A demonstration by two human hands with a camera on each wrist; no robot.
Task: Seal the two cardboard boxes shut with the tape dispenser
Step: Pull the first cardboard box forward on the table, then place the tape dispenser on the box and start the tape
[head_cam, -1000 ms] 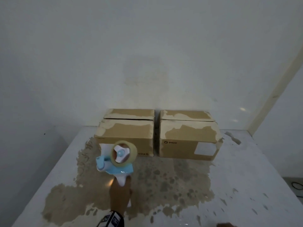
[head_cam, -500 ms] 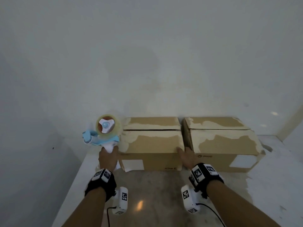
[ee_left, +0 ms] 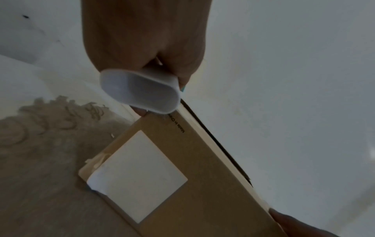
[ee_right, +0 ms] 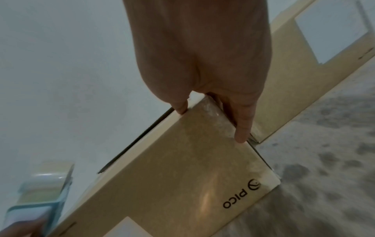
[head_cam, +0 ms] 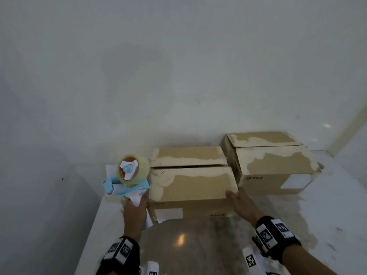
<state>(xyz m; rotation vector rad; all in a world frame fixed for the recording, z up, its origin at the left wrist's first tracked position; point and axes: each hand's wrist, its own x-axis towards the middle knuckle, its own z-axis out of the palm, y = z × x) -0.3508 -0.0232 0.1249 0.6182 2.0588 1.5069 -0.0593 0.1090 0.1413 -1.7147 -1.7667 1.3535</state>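
Two brown cardboard boxes stand on the table by the wall. The left box (head_cam: 190, 183) sits nearer to me, its top flaps lying closed with a dark slit between them. The right box (head_cam: 272, 161) stands further back. My left hand (head_cam: 135, 211) grips the white handle (ee_left: 140, 93) of the blue tape dispenser (head_cam: 129, 175), held upright just left of the left box with its clear roll on top. My right hand (head_cam: 238, 199) grips the left box's front right corner, thumb (ee_right: 180, 107) on the top edge and fingers (ee_right: 241, 128) down the side.
The white table (head_cam: 327, 205) has worn brown patches in front of the boxes. Its left edge (head_cam: 93, 215) runs close beside the dispenser. A white wall rises right behind the boxes. A white label (head_cam: 168, 213) sticks to the left box's front.
My right hand has come in and taken the left box's corner. That box now sits nearer to me and apart from the right box. The dispenser has moved from the table's middle to the box's left end.
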